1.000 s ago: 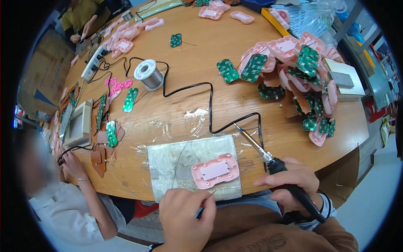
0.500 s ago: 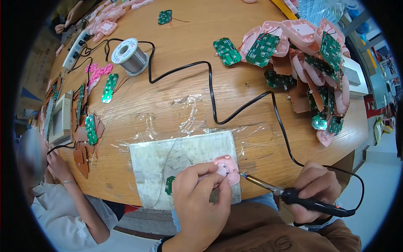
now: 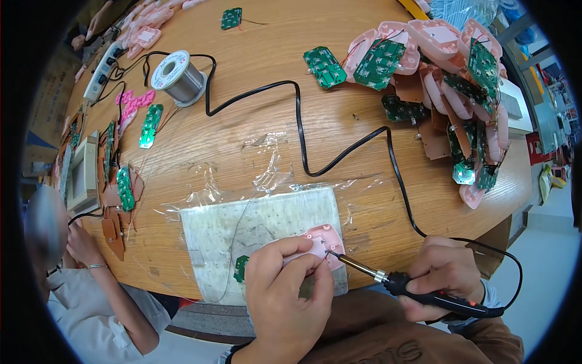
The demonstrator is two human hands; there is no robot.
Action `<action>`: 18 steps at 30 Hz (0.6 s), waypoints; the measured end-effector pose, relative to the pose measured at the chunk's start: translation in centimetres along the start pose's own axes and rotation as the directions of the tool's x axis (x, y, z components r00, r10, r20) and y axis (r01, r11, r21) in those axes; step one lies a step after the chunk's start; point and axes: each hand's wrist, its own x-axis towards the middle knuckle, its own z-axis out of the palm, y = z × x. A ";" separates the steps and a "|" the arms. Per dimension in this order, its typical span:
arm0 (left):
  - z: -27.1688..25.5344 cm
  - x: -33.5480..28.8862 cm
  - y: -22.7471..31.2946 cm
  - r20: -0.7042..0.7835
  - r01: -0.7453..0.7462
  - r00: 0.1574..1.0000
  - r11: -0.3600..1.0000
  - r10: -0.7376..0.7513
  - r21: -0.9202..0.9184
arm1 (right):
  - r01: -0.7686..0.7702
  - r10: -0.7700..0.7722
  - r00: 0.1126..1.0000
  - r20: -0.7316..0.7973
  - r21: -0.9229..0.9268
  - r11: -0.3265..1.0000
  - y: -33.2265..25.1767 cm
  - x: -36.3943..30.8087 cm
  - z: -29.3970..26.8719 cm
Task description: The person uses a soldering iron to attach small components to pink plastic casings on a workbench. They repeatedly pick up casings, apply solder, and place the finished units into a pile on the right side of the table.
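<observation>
My left hand (image 3: 290,297) pinches a pink plastic housing (image 3: 331,235) over a worn whitish mat (image 3: 209,242). Fingers cover much of the housing. In my right hand (image 3: 441,276) is a soldering iron (image 3: 412,290) with a black handle, its tip touching or very close to the inside of the housing, where a short red wire shows. Partly behind my left hand, a small green circuit board (image 3: 241,268) lies on the mat. A thin wire runs across the mat; whether it joins the board I cannot tell.
The iron's black cord (image 3: 301,133) winds over the wooden table. A solder spool (image 3: 179,79) stands at the far left, near a white power strip (image 3: 102,71). Pink housings with green boards (image 3: 379,64) pile up at right. At left, a co-worker's arm (image 3: 118,297) rests by brown boards.
The soldering iron has moved left, its tip going from the housing's right edge to its inside. My left hand still holds the housing. The view has shifted slightly.
</observation>
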 end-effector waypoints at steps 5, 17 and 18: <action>-0.1 0.0 -0.1 -0.007 -0.023 1.000 1.000 0.023 0.008 | 0.017 -0.016 1.000 0.025 -0.015 1.000 -0.1 0.1 -0.4; 0.0 0.0 -0.1 -0.011 -0.021 1.000 1.000 0.021 0.003 | 0.031 -0.032 0.998 -0.047 -0.014 0.999 0.2 -0.2 -0.6; 0.0 0.0 -0.1 -0.011 -0.025 1.000 1.000 0.025 0.006 | 0.032 -0.033 0.998 -0.051 -0.015 0.999 0.2 -0.2 -0.6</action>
